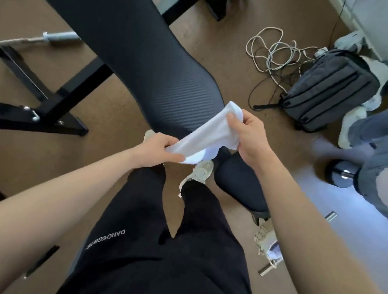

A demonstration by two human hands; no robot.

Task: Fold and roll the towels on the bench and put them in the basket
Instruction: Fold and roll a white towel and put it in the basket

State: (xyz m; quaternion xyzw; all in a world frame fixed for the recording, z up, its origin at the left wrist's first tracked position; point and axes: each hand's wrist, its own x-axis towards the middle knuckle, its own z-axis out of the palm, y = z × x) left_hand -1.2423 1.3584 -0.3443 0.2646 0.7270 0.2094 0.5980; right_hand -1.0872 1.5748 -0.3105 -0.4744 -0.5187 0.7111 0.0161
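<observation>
Towel held in the air between both my hands

My left hand (pixel 157 148) pinches the white towel (pixel 207 134) at its near end and my right hand (pixel 247 134) pinches the far end; its long axis slants away over the bench (pixel 132 43) tip. I see no basket.

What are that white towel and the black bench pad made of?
Towel: soft cloth, probably cotton; matte, it droops and creases where held. Bench pad: likely vinyl or faux leather over padding; fine ribbed texture with a slight sheen.
</observation>
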